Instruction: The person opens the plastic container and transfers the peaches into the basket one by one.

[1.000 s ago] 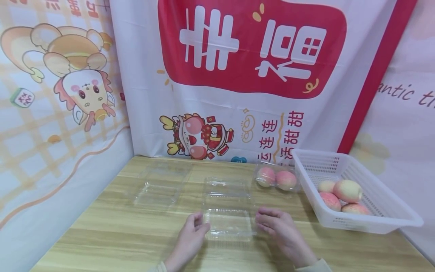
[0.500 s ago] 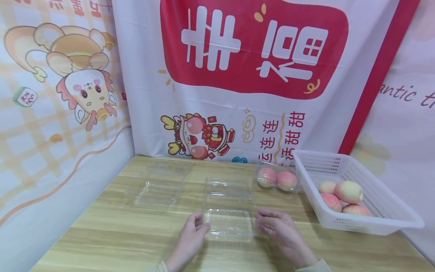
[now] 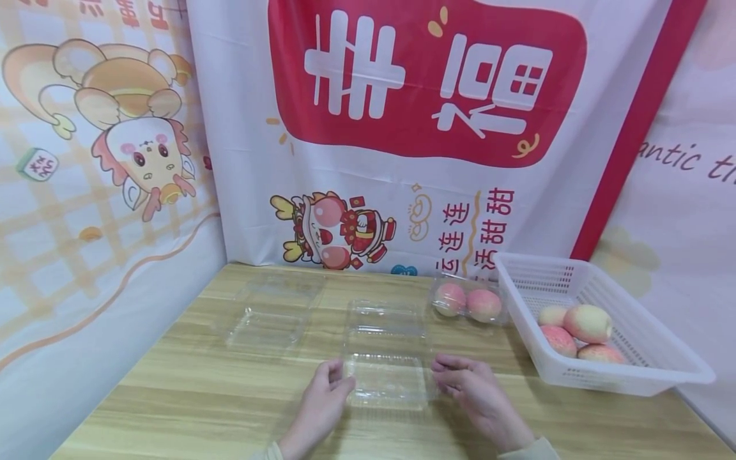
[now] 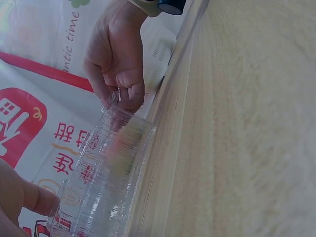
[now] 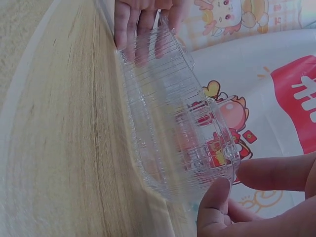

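A clear plastic clamshell box [image 3: 388, 377] lies open on the wooden table, its lid [image 3: 386, 317] folded back on the far side. My left hand [image 3: 323, 397] pinches the near tray's left rim between thumb and fingers, some fingers showing through the ribbed wall in the right wrist view. On the opposite side my right hand [image 3: 474, 391] holds the rim, with thumb and forefinger [image 5: 276, 173] meeting at the edge. Ribbed sides of the box [image 4: 94, 182] span between both hands in the left wrist view.
Another open clear box [image 3: 267, 326] sits at the back left. Two pink peaches [image 3: 483, 305] are in a closed clear box behind my right hand. Further right, a white perforated basket [image 3: 627, 380] contains several peaches [image 3: 588, 323]. A printed cloth [image 3: 247, 211] hangs behind the table.
The fingers of my right hand have bent in slightly at the rim. My left hand and the box stay in place.
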Available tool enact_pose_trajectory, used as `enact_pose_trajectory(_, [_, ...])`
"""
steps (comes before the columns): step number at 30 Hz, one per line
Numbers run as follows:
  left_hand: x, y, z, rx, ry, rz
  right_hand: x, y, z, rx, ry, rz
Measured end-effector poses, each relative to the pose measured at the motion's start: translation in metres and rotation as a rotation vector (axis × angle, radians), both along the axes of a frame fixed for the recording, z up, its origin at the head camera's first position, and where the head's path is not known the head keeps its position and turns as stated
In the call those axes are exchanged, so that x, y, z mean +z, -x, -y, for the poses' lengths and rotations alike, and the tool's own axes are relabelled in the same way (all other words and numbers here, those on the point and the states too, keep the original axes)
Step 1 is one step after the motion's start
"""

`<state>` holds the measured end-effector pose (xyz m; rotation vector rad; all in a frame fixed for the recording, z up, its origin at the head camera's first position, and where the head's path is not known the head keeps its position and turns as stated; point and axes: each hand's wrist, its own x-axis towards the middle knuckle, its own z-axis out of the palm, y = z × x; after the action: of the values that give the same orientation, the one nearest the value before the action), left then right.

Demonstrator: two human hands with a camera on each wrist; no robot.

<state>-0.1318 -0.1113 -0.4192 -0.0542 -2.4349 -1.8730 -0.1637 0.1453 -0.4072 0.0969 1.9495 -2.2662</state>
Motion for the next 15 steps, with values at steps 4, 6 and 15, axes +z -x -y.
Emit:
enact_pose_trajectory(4, [-0.0012,0.0008,0.0007,0.017,0.015,-0.016,0.0015,-0.0015,-0.0001,0.004,0.019,0.025])
enact_pose_trajectory(6, [-0.0018,0.0011,0.0012,0.022,0.022,-0.020,0.0031,-0.0023,-0.0003,0.008,0.037,0.045])
enact_pose_trajectory(15, [-0.0018,0.0037,0.0026,0.053,0.021,-0.080,0.0027,-0.0007,-0.0028,0.025,0.073,0.073])
